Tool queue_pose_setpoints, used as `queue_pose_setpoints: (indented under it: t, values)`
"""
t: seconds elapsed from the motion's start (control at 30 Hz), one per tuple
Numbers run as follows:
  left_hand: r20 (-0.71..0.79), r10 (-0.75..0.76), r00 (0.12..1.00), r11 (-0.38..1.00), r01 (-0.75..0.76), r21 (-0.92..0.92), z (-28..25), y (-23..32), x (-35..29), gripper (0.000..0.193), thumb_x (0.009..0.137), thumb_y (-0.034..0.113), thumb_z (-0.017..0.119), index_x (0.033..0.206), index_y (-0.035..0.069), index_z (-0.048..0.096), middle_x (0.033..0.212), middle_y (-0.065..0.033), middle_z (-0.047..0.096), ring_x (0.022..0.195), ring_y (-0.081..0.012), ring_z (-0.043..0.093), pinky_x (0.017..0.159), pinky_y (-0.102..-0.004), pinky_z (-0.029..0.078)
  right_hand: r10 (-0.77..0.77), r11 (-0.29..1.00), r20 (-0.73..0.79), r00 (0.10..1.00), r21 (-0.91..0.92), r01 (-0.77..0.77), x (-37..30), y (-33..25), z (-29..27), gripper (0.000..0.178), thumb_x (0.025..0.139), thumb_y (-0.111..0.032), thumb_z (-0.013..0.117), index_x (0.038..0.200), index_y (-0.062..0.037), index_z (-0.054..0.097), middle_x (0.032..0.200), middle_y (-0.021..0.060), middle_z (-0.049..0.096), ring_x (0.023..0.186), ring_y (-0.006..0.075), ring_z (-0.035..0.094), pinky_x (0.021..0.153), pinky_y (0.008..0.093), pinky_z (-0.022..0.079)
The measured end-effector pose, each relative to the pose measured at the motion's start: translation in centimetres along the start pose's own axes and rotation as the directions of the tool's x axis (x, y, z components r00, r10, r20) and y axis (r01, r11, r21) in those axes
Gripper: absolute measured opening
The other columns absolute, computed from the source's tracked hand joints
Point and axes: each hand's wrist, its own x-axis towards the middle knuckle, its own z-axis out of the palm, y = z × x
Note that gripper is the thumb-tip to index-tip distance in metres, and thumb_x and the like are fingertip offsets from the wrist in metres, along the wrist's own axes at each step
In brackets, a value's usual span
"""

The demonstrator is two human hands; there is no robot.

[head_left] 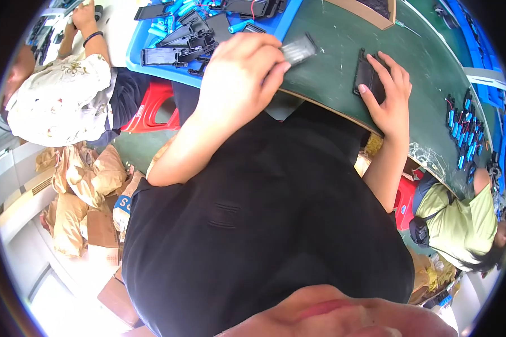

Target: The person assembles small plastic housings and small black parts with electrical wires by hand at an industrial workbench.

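My left hand (244, 70) is raised near the table's front edge, beside the blue tray, with its fingers curled in a pinch. From its fingertips juts a small translucent plastic piece (299, 50) with a dark end, slightly blurred. Further right, my right hand (391, 92) grips a black rectangular plastic case (367, 76) lying on the green table (334, 73). Its thumb presses on the near side and its fingers reach over the top; the palm covers part of the case.
A blue tray (134, 56) at the left holds black cases and blue cylindrical cells. Wired blue packs (465, 132) lie at the table's right. A cardboard box (376, 17) stands at the back. Co-workers sit left (62, 101) and right (461, 224); paper-wrapped bundles (90, 174) lie behind left.
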Motion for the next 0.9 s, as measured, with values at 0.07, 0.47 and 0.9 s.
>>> queue_pose_setpoints:
  t: [0.07, 0.47, 0.9]
  values:
    - [0.103, -0.059, 0.993, 0.984, 0.041, 0.172, 0.7, 1.1, 0.1, 0.020, 0.082, 0.016, 0.080, 0.099, 0.007, 0.072, 0.116, -0.0059, 0.068, 0.107, -0.0287, 0.064, 0.093, -0.0389, 0.049, -0.014, 1.000, -0.008, 1.000, 0.009, 0.014, 0.2, 0.1, 0.1, 0.057, 0.083, -0.031, 0.078, 0.137, -0.0157, 0.067, 0.146, 0.0106, 0.057, 0.133, 0.0348, 0.049, 0.114, 0.0479, 0.034]
    - [0.268, 0.087, 0.959, 0.978, -0.133, 0.159, 5.2, 4.0, 1.7, 0.037, 0.084, 0.021, 0.075, 0.118, 0.006, 0.071, 0.114, -0.0096, 0.064, 0.112, -0.0300, 0.059, 0.098, -0.0450, 0.044, -0.008, 0.999, -0.044, 0.999, 0.039, 0.010, 0.6, 0.2, -0.9, 0.061, 0.077, -0.033, 0.080, 0.133, -0.0120, 0.067, 0.140, 0.0168, 0.056, 0.129, 0.0400, 0.050, 0.108, 0.0525, 0.039]
    - [0.344, 0.063, 0.937, 0.977, -0.128, 0.170, 7.8, 5.9, 6.1, 0.014, 0.080, 0.008, 0.067, 0.094, 0.006, 0.069, 0.103, -0.0085, 0.066, 0.102, -0.0317, 0.063, 0.088, -0.0461, 0.051, -0.007, 0.996, -0.104, 0.995, 0.089, 0.016, -0.2, 0.1, -1.8, 0.061, 0.075, -0.028, 0.081, 0.132, -0.0125, 0.068, 0.143, 0.0157, 0.056, 0.131, 0.0384, 0.049, 0.108, 0.0495, 0.039]
